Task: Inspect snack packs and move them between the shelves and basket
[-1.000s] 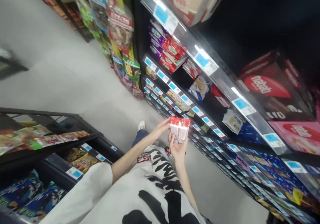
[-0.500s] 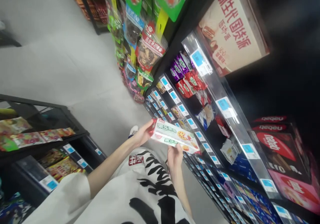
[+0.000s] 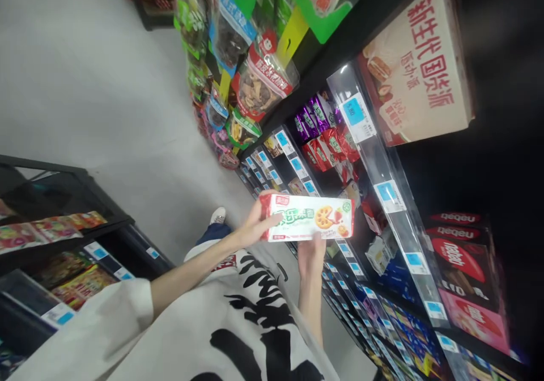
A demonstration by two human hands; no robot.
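A white pack of biscuits with red ends, green lettering and a picture of round filled biscuits is held in front of my body. My left hand grips its red left end, thumb on the printed front. From below, my right hand holds the lower edge near the right part; some of its fingers are hidden behind the pack. The broad printed face is turned up toward me.
At right, shelves carry a beige carton, red and purple snack packets, dark red wafer boxes and price tags. Hanging snack bags are ahead. Another shelf stands at left, with grey floor between.
Both hands have turned the biscuit pack, so one broad face now shows instead of two sides, and it lies more level. The view has shifted slightly.
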